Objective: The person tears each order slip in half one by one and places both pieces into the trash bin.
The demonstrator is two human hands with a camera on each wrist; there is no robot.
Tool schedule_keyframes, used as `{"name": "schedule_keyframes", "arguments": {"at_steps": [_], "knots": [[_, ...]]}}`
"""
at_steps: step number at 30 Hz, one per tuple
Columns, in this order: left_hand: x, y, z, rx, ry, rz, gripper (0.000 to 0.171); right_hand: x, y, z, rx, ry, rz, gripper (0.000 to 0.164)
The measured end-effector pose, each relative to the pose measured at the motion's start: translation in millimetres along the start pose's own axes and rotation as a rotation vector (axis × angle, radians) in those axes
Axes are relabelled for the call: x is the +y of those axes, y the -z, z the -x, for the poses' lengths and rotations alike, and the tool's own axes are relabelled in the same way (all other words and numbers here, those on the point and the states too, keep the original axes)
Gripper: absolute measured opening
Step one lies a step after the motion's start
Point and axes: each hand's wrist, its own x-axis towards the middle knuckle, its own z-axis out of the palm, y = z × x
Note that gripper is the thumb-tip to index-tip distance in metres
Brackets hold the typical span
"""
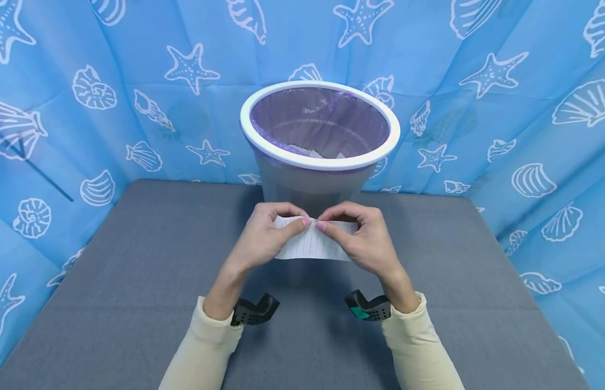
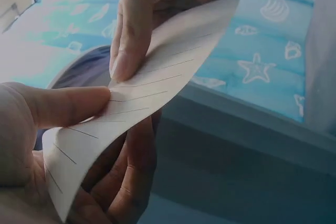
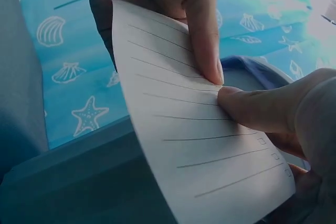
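Observation:
A small lined sheet of white paper (image 1: 309, 245) is held up in front of the bin, above the table. My left hand (image 1: 263, 235) pinches its upper edge near the middle between thumb and fingers. Close beside it, my right hand (image 1: 365, 235) pinches the same edge, the two thumb tips almost touching. In the left wrist view the paper (image 2: 157, 77) curves between both hands, its printed lines showing. The right wrist view shows the paper (image 3: 173, 124) with small boxes along one edge. No tear can be made out.
A bin (image 1: 307, 181) with a white rim and purple liner stands at the back of the grey table (image 1: 161, 271). White paper pieces (image 1: 314, 154) lie inside it. A blue shell-patterned curtain (image 1: 185, 108) hangs behind and at both sides.

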Motion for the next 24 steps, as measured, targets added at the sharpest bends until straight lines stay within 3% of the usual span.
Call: {"name": "schedule_keyframes", "arguments": {"at_steps": [10,24], "knots": [[1.0,0.6,-2.5,0.012,0.121,0.084,0.016,-1.7,-4.6,-1.7,0.019,0.052,0.057,0.005],[-0.4,0.1,-2.9,0.071,0.145,0.091,0.017,-4.1,-3.3,-0.1,0.046,0.06,0.055,0.008]]}}
